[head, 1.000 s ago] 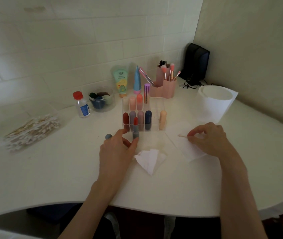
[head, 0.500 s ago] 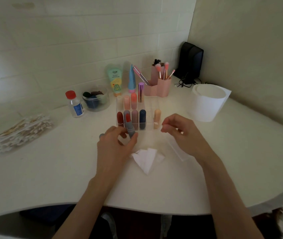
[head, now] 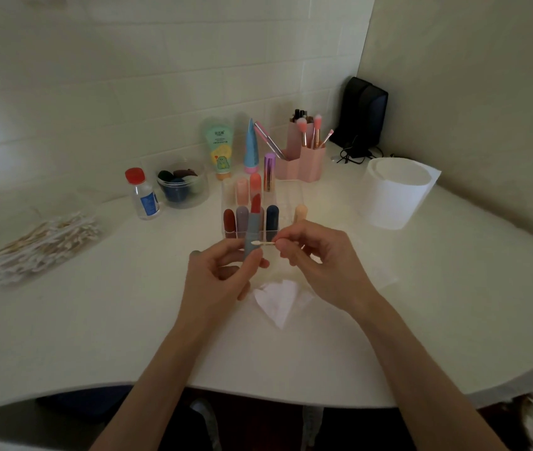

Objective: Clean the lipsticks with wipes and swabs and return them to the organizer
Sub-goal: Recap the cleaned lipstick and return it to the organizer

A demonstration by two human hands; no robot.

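Head view: left hand fingers wrap the upright lipstick; right hand fingers pinch a swab against it.

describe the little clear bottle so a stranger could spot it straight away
Start at the clear lipstick organizer in the middle of the white table. Just left of it sits a clear bowl holding dark items, and the bottle stands upright at that bowl's left. It alone has a red cap and a blue label.
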